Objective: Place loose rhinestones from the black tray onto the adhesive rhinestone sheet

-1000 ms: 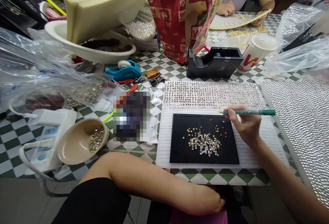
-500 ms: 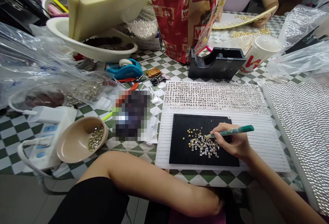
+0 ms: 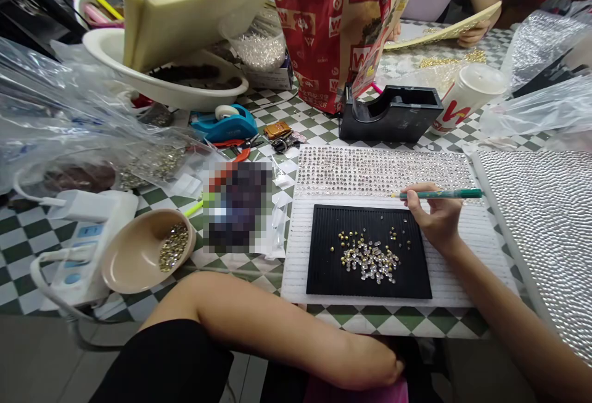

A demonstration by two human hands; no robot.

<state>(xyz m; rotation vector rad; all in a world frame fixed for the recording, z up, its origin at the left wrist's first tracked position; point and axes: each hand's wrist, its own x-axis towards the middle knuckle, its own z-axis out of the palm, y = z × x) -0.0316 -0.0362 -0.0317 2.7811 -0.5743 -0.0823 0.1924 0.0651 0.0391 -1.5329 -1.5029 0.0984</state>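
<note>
My right hand [image 3: 438, 216] is closed in a pinch around a green pencil-like stick [image 3: 446, 194] with a yellowish tip. That tip meets the lower edge of the rows of rhinestones [image 3: 351, 171] on a white ribbed board [image 3: 298, 249]; whether a stone is on it is too small to tell. Just below lies a black ribbed tray [image 3: 330, 279], bearing a heap of loose rhinestones [image 3: 370, 259], some gold side up, others clear. My left forearm lies along the table's front edge, and my left hand [image 3: 391, 371] bends down below it, its fingers hidden.
A beige bowl [image 3: 132, 255] with rhinestones stands left, beside a power strip [image 3: 86, 267]. Behind the board are a black tape dispenser [image 3: 393, 122], a red paper bag [image 3: 314, 33] and a cup [image 3: 467, 100]. A stone-covered sheet [image 3: 546, 224] lies right. Across the table, another person's hand [image 3: 474, 33] holds a board.
My right hand has moved up and right with the green stick, from the heap on the black tray to the rhinestone rows. A few stones now lie apart, right of the heap.
</note>
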